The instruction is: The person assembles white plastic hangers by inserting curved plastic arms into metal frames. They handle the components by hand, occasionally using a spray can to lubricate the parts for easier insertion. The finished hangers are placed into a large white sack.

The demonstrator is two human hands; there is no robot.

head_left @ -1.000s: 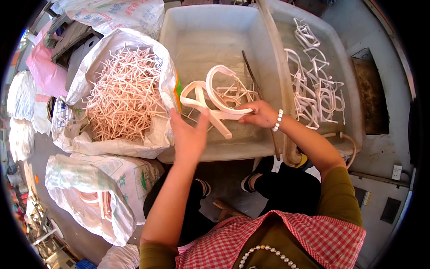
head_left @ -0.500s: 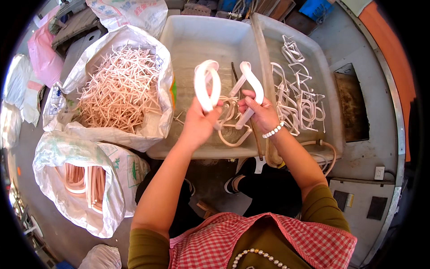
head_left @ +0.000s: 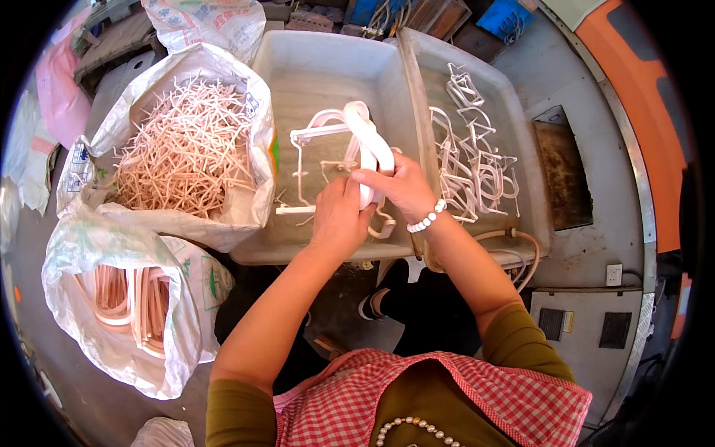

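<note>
Head view, from the left edge: a pink bag (head_left: pixel 59 104) hangs at the upper left of the frame. Below it, at the lower left, an open white sack (head_left: pixel 63 242) shows a bundle of long pale pink strips (head_left: pixel 141 298), some bent into a curve. Above and to the right of that, a larger white sack (head_left: pixel 175 226) gapes open, heaped with thin pinkish sticks (head_left: pixel 182 160) lying every which way.

A pale tub (head_left: pixel 328 78) takes up the upper middle, and over its near part, at the centre of the frame, are the pale looped strips (head_left: pixel 365 134). The left hand (head_left: pixel 339 216) is closed around their lower end, and the right hand (head_left: pixel 406 190), just beside it, grips them from the other side with its thumb laid across. A thin angular frame (head_left: pixel 320 132) juts out left of the loops; whether the left hand also holds it cannot be told. Tan curved pieces (head_left: pixel 383 227) show in the tub behind and below the hands.

A white bead bracelet (head_left: pixel 427 216) circles the right wrist. Farther right, a second tub (head_left: pixel 506 97) holds a tangle of white curved pieces (head_left: pixel 484 171). Near its lower right corner runs a hose (head_left: pixel 532 261), and a grey cabinet (head_left: pixel 581 350) stands at the lower right.
</note>
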